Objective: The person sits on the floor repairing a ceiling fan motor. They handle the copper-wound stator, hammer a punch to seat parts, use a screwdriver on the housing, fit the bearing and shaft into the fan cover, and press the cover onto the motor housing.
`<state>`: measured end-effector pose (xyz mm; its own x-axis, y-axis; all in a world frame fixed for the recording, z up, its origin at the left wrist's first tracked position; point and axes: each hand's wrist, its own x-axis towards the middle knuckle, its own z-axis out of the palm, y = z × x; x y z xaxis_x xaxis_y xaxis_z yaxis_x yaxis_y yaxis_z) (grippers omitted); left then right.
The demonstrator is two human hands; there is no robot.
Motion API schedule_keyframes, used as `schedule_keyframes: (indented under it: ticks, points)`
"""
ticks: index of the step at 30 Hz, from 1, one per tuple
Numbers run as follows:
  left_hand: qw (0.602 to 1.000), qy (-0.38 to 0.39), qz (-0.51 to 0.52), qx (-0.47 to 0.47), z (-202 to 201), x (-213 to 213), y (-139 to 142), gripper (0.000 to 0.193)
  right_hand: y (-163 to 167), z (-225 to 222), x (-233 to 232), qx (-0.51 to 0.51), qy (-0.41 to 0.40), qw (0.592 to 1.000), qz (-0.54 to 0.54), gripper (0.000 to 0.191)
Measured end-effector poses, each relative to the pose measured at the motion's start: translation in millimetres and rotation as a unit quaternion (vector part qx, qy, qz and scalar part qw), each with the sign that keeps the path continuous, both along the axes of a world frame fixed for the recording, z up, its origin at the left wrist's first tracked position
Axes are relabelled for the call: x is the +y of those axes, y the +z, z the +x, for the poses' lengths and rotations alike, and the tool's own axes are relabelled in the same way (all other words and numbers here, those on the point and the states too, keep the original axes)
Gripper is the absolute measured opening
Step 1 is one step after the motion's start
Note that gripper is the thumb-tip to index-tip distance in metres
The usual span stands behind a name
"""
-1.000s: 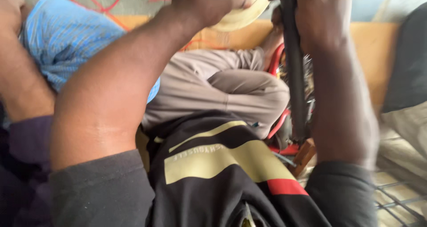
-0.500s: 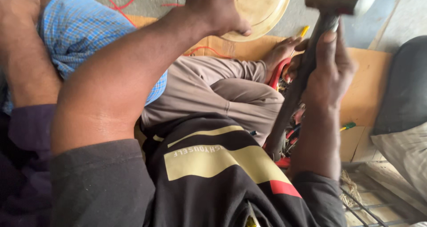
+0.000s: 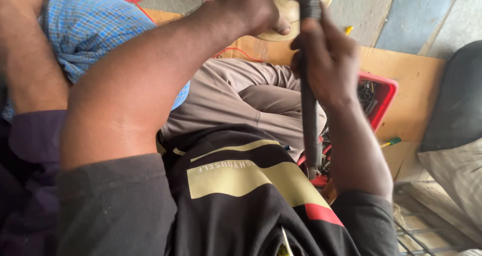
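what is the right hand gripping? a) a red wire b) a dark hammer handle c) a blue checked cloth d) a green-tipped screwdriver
b: the right hand is wrapped around the dark hammer handle, which runs down past the wrist, while the left hand rests on the pale round disc; the screwdriver lies untouched on the board.

Soft even daylight, mild motion blur, no glare
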<state>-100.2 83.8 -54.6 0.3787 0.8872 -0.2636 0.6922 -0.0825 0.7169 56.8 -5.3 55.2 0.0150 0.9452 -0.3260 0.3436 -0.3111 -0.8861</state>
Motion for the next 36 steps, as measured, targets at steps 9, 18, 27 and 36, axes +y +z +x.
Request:
schedule_keyframes:
  ticks: [9, 18, 27, 36]
  points:
    - [0.932, 0.067, 0.342, -0.101, -5.6, 16.5, -3.5, 0.137, -32.4, 48.8, -43.5, 0.081, -0.179, 0.981, -0.004, 0.046]
    - [0.835, 0.346, -0.032, -0.427, -32.3, 14.4, -24.4, 0.063, -142.6, -11.2, 1.8, -0.187, -0.067, 0.958, -0.205, 0.051]
    - [0.753, 0.329, -0.186, -0.539, -30.1, 8.2, -49.1, 0.041, -117.5, 34.4, 53.8, 0.02, -0.058, 0.998, 0.013, 0.048]
    - [0.712, 0.366, -0.209, -0.562, -37.5, -20.3, -4.0, 0.047, -40.1, 21.9, 56.4, 0.394, -0.187, 0.895, -0.09, 0.072]
